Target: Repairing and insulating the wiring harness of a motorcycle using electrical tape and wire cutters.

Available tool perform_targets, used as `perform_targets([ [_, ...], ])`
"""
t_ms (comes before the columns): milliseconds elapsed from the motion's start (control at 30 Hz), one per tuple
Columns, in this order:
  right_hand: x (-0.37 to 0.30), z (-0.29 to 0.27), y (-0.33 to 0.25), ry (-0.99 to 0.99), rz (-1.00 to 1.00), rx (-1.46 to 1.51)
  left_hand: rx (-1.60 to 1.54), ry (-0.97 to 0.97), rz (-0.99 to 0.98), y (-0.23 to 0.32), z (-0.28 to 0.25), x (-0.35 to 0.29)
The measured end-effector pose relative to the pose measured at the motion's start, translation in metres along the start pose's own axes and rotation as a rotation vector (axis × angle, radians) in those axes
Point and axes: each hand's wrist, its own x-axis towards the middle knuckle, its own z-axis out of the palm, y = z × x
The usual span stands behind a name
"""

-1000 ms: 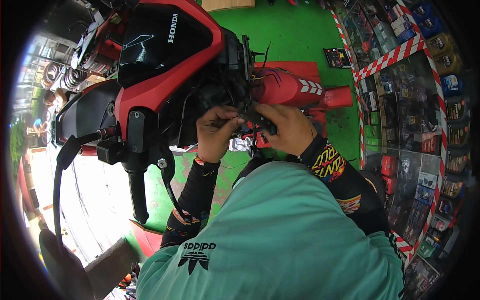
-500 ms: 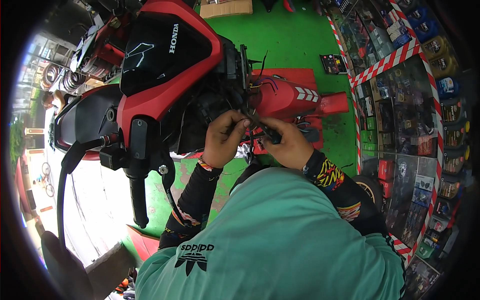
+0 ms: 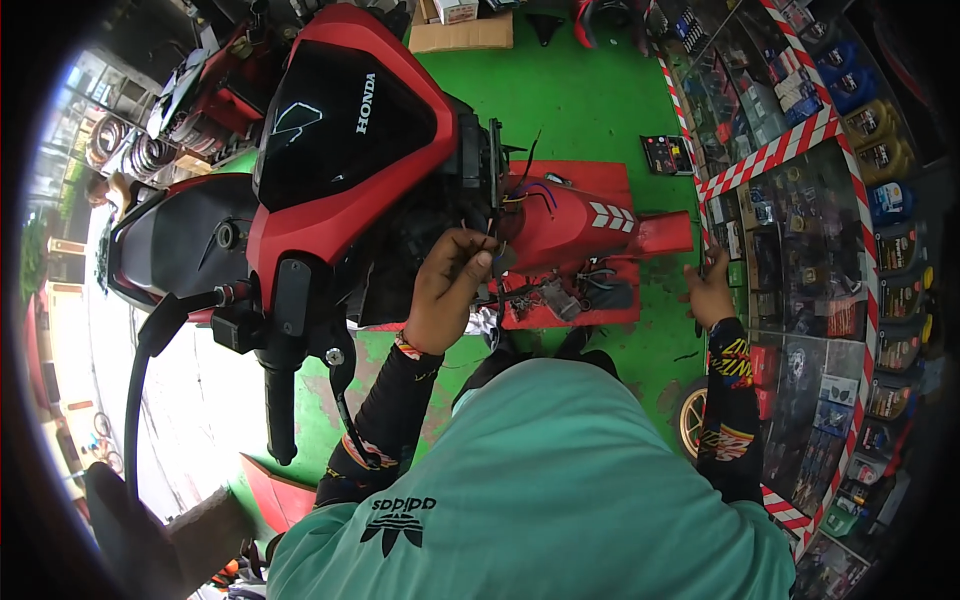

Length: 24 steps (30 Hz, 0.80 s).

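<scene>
My left hand (image 3: 447, 292) is closed in a pinch at the open front of a red and black scooter (image 3: 350, 130). Thin wire ends (image 3: 489, 228) show at its fingertips. Far out to the right, beside the glass display case (image 3: 800, 230), is my right hand (image 3: 711, 292). Its fingers are curled about something dark and narrow that I cannot make out. Between my hands, a red front fender (image 3: 570, 215) with white arrow marks lies on a red mat (image 3: 590, 172). Loose blue and dark wires (image 3: 540, 190) stick out above the fender.
Pliers (image 3: 598, 273) and a greyish metal part (image 3: 558, 298) lie on the mat. The scooter's handlebar grip (image 3: 281, 410) and brake lever (image 3: 343, 390) jut out near my left forearm. Bottles (image 3: 900, 245) line the right side. A gold-rimmed wheel (image 3: 692, 415) stands by my right forearm.
My right hand has left the wires and swung right to the display case, taking a dark-handled tool away. My left hand stays by the wires. The view has shifted slightly.
</scene>
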Motion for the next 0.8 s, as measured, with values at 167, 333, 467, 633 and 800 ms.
perform_targets([
  [167,-0.019,0.006,0.012,-0.166,0.214,-0.01,-0.098,-0.022,0.01,-0.01,-0.008,-0.003],
  [333,-0.016,0.02,0.036,-0.088,0.396,0.326,-0.133,-0.015,0.167,-0.016,-0.007,-0.004],
  [467,-0.011,0.034,0.056,-0.1,0.407,0.244,-0.209,0.022,0.092,-0.012,-0.005,-0.008],
  [633,-0.024,0.042,0.04,-0.162,0.363,0.343,-0.303,0.061,0.072,-0.011,-0.005,-0.008],
  [800,-0.046,0.074,-0.023,-0.257,-0.154,0.242,-0.305,0.078,0.058,-0.012,-0.004,-0.008],
])
